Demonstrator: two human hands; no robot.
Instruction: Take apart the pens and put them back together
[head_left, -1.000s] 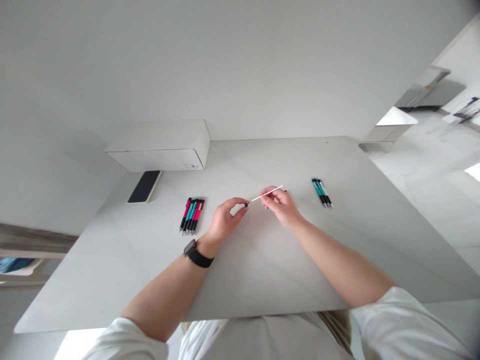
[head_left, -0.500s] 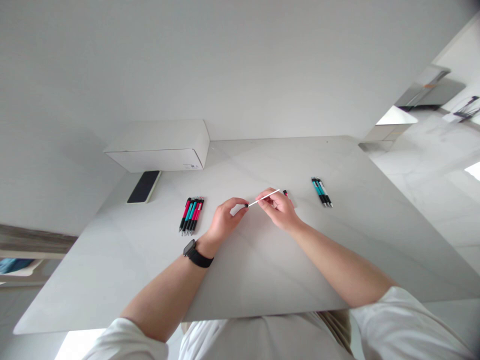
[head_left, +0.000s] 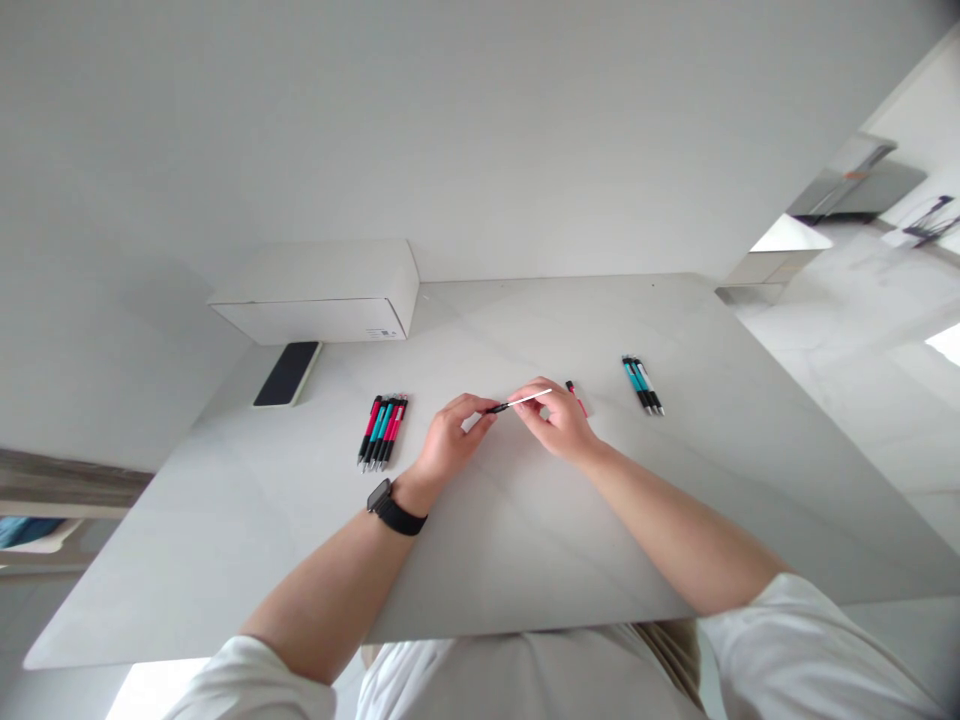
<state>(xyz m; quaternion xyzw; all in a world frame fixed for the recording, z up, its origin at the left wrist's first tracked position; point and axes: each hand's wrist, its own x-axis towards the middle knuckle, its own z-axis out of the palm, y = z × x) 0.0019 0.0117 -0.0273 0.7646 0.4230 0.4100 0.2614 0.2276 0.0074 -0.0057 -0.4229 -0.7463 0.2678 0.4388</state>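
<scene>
Between the two hands, over the table (head_left: 480,560): a thin white rod (head_left: 531,397) slants up to the right, its lower left end meeting a small black piece (head_left: 497,408); how far one sits inside the other is too small to tell.
Left hand (head_left: 454,430): thumb and forefinger pinched narrow on the black piece.
Right hand (head_left: 559,420): fingertips closed around the white rod near its middle; its upper end runs free across the fingers.
White rod, handling: probably very light and fairly stiff, likely to bend if pushed sideways; smooth, so it may slide. Best held close to the black piece, pressed along its length.
Black piece, handling: likely light and firm, small enough to roll; a fingertip pinch around its sides suits it.
Red pen part (head_left: 577,395): on the table just beyond the right hand, which partly hides it; probably hard and prone to roll, best taken mid-length.
Pens: one row (head_left: 383,432) left of the left hand, another group (head_left: 643,385) well to the right.
</scene>
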